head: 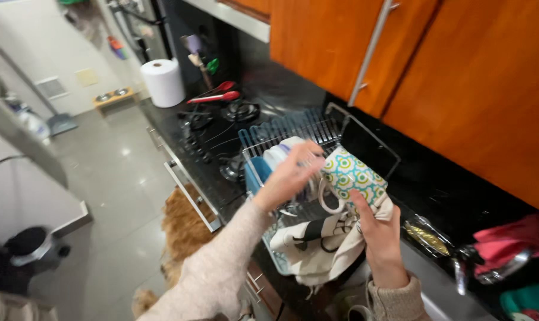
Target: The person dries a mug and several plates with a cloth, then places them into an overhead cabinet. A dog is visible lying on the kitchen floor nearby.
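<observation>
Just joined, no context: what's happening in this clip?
A person stands at a dark kitchen counter over a dish rack. The right hand holds a patterned mug in a printed dish towel, handle toward the person. The left hand is blurred, reaching at the rack by the mug; whether it grips anything is unclear. A furry animal is on the floor below.

Left hand point(290, 175) motion-blurred at centre; fingers smear over plates point(276, 156) in the rack point(317, 128), contact unclear. Mug point(351, 180) base hidden in towel point(323, 241). Right hand point(381, 238) palm hidden by towel. Dog point(183, 229) at lower centre mostly hidden behind the left sleeve. Lower right: red cloth point(510, 241) and teal item point(531, 300) cut by frame edge, blurred. Utensils point(201, 56) at top centre too small to tell.
</observation>
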